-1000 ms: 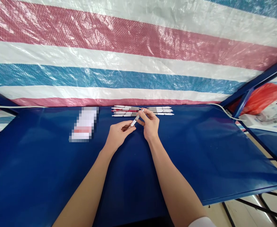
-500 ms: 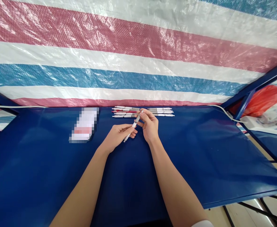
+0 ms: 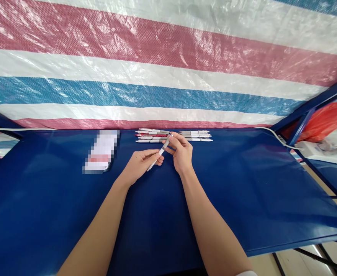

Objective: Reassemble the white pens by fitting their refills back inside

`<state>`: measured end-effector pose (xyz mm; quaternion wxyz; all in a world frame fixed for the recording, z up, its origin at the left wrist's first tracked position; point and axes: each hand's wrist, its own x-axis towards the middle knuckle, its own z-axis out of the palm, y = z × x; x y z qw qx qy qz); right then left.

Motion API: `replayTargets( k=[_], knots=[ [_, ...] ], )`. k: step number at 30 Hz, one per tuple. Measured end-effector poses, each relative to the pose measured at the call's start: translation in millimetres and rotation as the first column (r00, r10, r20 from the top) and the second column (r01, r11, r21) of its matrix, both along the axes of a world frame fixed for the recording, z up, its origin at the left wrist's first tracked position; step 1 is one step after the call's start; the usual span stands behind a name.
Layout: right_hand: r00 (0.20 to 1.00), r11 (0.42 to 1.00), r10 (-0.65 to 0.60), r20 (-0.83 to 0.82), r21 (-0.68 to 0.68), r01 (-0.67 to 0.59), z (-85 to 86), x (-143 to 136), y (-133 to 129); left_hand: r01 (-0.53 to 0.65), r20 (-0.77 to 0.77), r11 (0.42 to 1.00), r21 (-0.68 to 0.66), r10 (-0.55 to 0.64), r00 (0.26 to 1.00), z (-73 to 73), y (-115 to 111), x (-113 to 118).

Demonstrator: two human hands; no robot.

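A white ballpoint pen with a grey grip (image 3: pixel 161 152) slants between my two hands, its tip end up and to the right. My left hand (image 3: pixel 141 163) pinches the white barrel between thumb and fingers. Around the tip end, the thumb and fingers of my right hand (image 3: pixel 182 151) are closed. Just behind the hands, several similar pens (image 3: pixel 151 140) lie side by side in two groups at the table's back edge. One pen in the left group has a red grip (image 3: pixel 149 134). My right hand covers part of the pens.
On the left of the blue table (image 3: pixel 231 199) lies a phone-shaped object (image 3: pixel 101 151), blurred out. Striped plastic sheeting (image 3: pixel 157 69) hangs behind. A white cable (image 3: pixel 274 137) runs along the back. Beyond the right-hand blue frame sits a red plastic bag (image 3: pixel 326 120).
My left hand and the lower end of the pen have shifted slightly to the left. My right hand stays at the tip end.
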<state>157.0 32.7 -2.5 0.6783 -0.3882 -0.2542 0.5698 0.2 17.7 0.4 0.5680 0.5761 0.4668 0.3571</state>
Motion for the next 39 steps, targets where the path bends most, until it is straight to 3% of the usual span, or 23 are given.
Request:
replayTargets(
  k=[4, 7, 12, 16, 24, 26, 29, 32, 35, 39],
  knots=[
    [0.999, 0.999, 0.043, -0.021, 0.020, -0.042, 0.0, 0, -1, 0.067, 0.091, 0.989, -0.128, -0.055, 0.994, 2.3, 0, -4],
    [0.998, 0.998, 0.054, -0.015, 0.023, -0.054, -0.4, 0, -2, 0.052, 0.114, 0.987, -0.155, -0.034, 0.993, 3.0, 0, -4],
    [1.000, 1.000, 0.016, -0.009, 0.013, -0.016, -0.8, -1, -1, -0.070, 0.005, 0.997, 0.030, 0.070, 0.998, -1.7, 0, 3],
    [1.000, 1.000, 0.008, 0.005, 0.007, -0.008, -1.6, -2, -1, -0.184, -0.053, 0.960, 0.211, 0.199, 0.978, -5.3, -1, 8],
    [0.999, 0.999, -0.037, 0.019, 0.031, 0.036, -3.5, -4, -1, -0.156, -0.202, 0.881, 0.446, 0.268, 0.942, -10.6, -3, 9],
    [0.999, 0.999, -0.046, 0.013, 0.015, 0.045, -2.6, -3, -1, -0.144, -0.175, 0.912, 0.385, 0.225, 0.958, -11.2, -4, 9],
    [0.999, 0.999, -0.046, -0.008, -0.021, 0.046, -1.3, -2, -1, -0.057, -0.089, 0.983, 0.172, 0.073, 0.993, -8.1, -5, 9],
    [0.999, 0.999, -0.015, -0.037, -0.031, 0.014, -0.4, -1, -2, 0.075, -0.015, 0.997, 0.034, -0.074, 0.997, -2.9, -5, 8],
    [0.999, 1.000, 0.011, -0.045, -0.013, -0.012, 0.3, 0, -2, 0.072, 0.020, 0.997, 0.001, -0.072, 0.997, -0.6, -5, 8],
    [1.000, 1.000, -0.001, -0.015, 0.020, 0.001, -0.7, 0, -2, -0.033, 0.035, 0.999, 0.009, 0.033, 0.999, -3.1, -5, 11]
  ],
)
